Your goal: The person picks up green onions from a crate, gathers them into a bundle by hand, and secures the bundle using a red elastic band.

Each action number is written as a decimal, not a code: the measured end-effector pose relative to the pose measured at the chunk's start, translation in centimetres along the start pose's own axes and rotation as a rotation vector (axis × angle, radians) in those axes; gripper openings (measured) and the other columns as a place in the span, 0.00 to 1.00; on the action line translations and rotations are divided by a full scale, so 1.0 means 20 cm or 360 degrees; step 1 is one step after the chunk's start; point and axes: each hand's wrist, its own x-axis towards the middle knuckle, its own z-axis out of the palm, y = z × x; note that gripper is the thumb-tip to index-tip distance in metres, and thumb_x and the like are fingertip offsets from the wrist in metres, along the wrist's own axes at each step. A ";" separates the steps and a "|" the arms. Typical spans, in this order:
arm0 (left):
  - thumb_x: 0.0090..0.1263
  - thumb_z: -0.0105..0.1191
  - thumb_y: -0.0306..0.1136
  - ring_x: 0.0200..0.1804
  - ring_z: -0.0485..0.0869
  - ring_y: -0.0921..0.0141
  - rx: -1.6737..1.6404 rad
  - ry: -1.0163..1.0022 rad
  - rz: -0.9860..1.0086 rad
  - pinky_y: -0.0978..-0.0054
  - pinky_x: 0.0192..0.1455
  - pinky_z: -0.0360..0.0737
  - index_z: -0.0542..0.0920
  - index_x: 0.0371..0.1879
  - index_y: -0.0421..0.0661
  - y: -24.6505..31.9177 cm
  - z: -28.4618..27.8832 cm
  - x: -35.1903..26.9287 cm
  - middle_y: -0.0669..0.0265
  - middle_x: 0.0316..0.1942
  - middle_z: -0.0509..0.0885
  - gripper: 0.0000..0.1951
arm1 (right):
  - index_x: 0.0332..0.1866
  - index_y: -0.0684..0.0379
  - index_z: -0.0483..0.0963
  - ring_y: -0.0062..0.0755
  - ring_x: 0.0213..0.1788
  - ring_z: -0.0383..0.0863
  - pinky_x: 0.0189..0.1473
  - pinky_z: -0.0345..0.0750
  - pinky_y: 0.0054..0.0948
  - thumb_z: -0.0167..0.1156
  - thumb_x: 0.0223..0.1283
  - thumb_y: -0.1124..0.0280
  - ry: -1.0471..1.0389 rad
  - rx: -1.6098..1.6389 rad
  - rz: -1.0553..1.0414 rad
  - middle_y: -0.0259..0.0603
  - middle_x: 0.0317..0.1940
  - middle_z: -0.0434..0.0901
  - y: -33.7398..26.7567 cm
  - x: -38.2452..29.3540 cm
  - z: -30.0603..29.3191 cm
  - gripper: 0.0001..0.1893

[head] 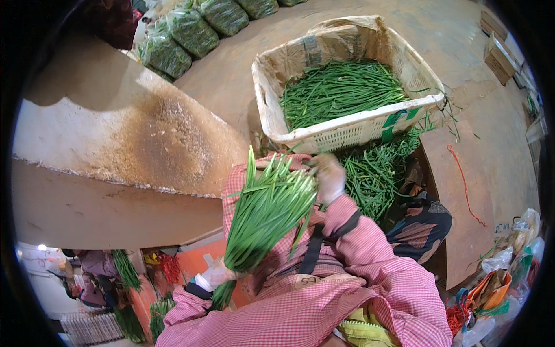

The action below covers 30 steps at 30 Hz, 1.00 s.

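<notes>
My left hand (215,274), in a pale glove, is closed around the narrow lower part of a large bunch of long green leafy stalks, perhaps garlic chives (271,208). The bunch lies slanted over my lap, its pale stem ends towards the upper right. At those pale ends is my right hand (330,175), also gloved and blurred; whether its fingers grip any stalks cannot be told. Beyond my knees stands a white plastic crate (347,126) with a torn lining, holding more green stalks (342,93). Loose green leaves (373,178) are heaped beside my right hand, below the crate.
A stained board (164,143) slants at the left. Filled clear bags of greens (193,32) line the floor at the top. On a brown board (459,195) lies a red tie (464,182). Plastic bags (498,262) are piled lower right. Another person (97,269) is at lower left.
</notes>
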 end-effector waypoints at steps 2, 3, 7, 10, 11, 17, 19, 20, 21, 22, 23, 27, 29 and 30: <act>0.52 0.62 0.29 0.41 0.79 0.70 0.1190 -0.0105 0.0514 0.74 0.44 0.76 0.75 0.49 0.45 0.12 0.02 -0.02 0.66 0.44 0.81 0.22 | 0.29 0.63 0.72 0.26 0.19 0.74 0.22 0.71 0.26 0.45 0.69 0.61 0.0178 0.0186 0.0764 0.39 0.17 0.74 0.13 0.15 -0.20 0.18; 0.53 0.61 0.30 0.40 0.80 0.68 0.1036 -0.0099 0.0428 0.73 0.43 0.77 0.76 0.49 0.45 0.12 0.03 0.01 0.65 0.43 0.81 0.21 | 0.29 0.62 0.72 0.26 0.16 0.70 0.21 0.69 0.27 0.46 0.68 0.58 0.0381 -0.0007 0.0585 0.36 0.14 0.71 0.37 0.19 -0.30 0.18; 0.55 0.60 0.32 0.38 0.81 0.64 0.0638 0.0038 0.0113 0.71 0.41 0.78 0.76 0.48 0.45 0.08 0.06 -0.06 0.62 0.41 0.81 0.19 | 0.54 0.64 0.68 0.38 0.40 0.78 0.41 0.73 0.30 0.59 0.55 0.48 -0.0539 -0.0789 0.0641 0.48 0.36 0.78 0.29 0.17 -0.57 0.31; 0.55 0.60 0.33 0.38 0.81 0.63 0.1019 0.0091 0.0175 0.71 0.41 0.78 0.77 0.47 0.46 0.14 0.13 -0.03 0.61 0.40 0.82 0.19 | 0.67 0.63 0.51 0.53 0.65 0.56 0.63 0.53 0.52 0.66 0.36 0.40 -0.0822 -0.1065 -0.0144 0.53 0.62 0.61 -0.15 0.08 -0.56 0.55; 0.55 0.60 0.33 0.38 0.82 0.63 0.1233 0.0153 0.0191 0.70 0.41 0.78 0.77 0.46 0.46 0.19 0.17 -0.06 0.61 0.40 0.82 0.18 | 0.67 0.63 0.51 0.55 0.69 0.48 0.65 0.46 0.58 0.66 0.34 0.37 -0.1018 -0.0992 -0.0255 0.52 0.66 0.56 -0.30 0.04 -0.49 0.57; 0.54 0.59 0.39 0.37 0.82 0.57 0.1152 0.0841 0.0226 0.65 0.43 0.77 0.77 0.49 0.50 0.21 0.22 -0.14 0.59 0.32 0.83 0.21 | 0.50 0.59 0.73 0.50 0.58 0.67 0.63 0.56 0.51 0.53 0.55 0.45 -0.1230 -0.0546 -0.0349 0.57 0.48 0.73 -0.22 -0.15 -0.10 0.28; 0.52 0.60 0.39 0.37 0.82 0.59 0.1212 0.0954 0.0172 0.67 0.42 0.78 0.78 0.48 0.48 0.22 0.19 -0.20 0.59 0.32 0.83 0.23 | 0.39 0.59 0.78 0.43 0.49 0.77 0.59 0.64 0.45 0.49 0.60 0.50 -0.1384 -0.0355 -0.0171 0.53 0.37 0.79 -0.22 -0.14 -0.16 0.21; 0.51 0.61 0.39 0.36 0.82 0.59 0.1260 0.1007 0.0206 0.67 0.42 0.78 0.78 0.47 0.48 0.16 0.14 -0.22 0.59 0.32 0.83 0.23 | 0.33 0.58 0.78 0.40 0.43 0.79 0.55 0.67 0.43 0.47 0.62 0.53 -0.1122 -0.0166 0.0082 0.49 0.32 0.79 -0.21 -0.14 -0.20 0.19; 0.50 0.61 0.39 0.36 0.82 0.59 0.1302 0.1044 0.0250 0.68 0.41 0.78 0.78 0.47 0.48 0.11 0.11 -0.23 0.59 0.32 0.83 0.23 | 0.28 0.58 0.78 0.37 0.37 0.80 0.50 0.70 0.41 0.44 0.65 0.57 -0.0847 0.0005 0.0340 0.46 0.26 0.80 -0.17 -0.13 -0.26 0.20; 0.47 0.63 0.39 0.33 0.81 0.60 0.1487 0.1188 0.0474 0.66 0.38 0.76 0.79 0.43 0.46 0.15 0.09 -0.22 0.60 0.30 0.82 0.22 | 0.35 0.59 0.77 0.39 0.43 0.79 0.52 0.70 0.39 0.47 0.63 0.55 -0.0914 -0.0174 0.0621 0.50 0.33 0.79 -0.13 -0.05 -0.37 0.18; 0.46 0.63 0.38 0.30 0.79 0.60 0.1516 0.1196 0.0584 0.66 0.35 0.74 0.80 0.41 0.46 0.19 0.08 -0.19 0.62 0.28 0.81 0.21 | 0.43 0.60 0.76 0.42 0.48 0.78 0.55 0.70 0.38 0.50 0.62 0.53 -0.0955 -0.0370 0.0903 0.54 0.40 0.79 -0.07 0.03 -0.51 0.20; 0.49 0.59 0.37 0.31 0.77 0.66 0.2038 0.1202 0.0725 0.69 0.34 0.71 0.80 0.43 0.51 0.30 0.05 -0.17 0.67 0.29 0.78 0.19 | 0.71 0.63 0.38 0.38 0.72 0.47 0.69 0.50 0.29 0.67 0.46 0.48 -0.1657 0.0578 0.0312 0.57 0.70 0.45 -0.07 -0.05 -0.59 0.56; 0.51 0.58 0.37 0.31 0.76 0.67 0.2232 0.1253 0.0789 0.69 0.35 0.70 0.80 0.44 0.52 0.32 0.06 -0.15 0.68 0.30 0.77 0.18 | 0.69 0.64 0.46 0.44 0.68 0.57 0.66 0.59 0.31 0.68 0.45 0.51 -0.1830 0.0328 0.0156 0.60 0.65 0.57 -0.14 -0.14 -0.50 0.51; 0.52 0.57 0.37 0.32 0.76 0.67 0.2300 0.1288 0.0800 0.69 0.35 0.70 0.80 0.45 0.53 0.32 0.05 -0.14 0.69 0.31 0.77 0.18 | 0.66 0.65 0.50 0.48 0.63 0.64 0.61 0.64 0.34 0.68 0.44 0.53 -0.1782 0.0067 0.0220 0.60 0.58 0.64 -0.18 -0.17 -0.43 0.48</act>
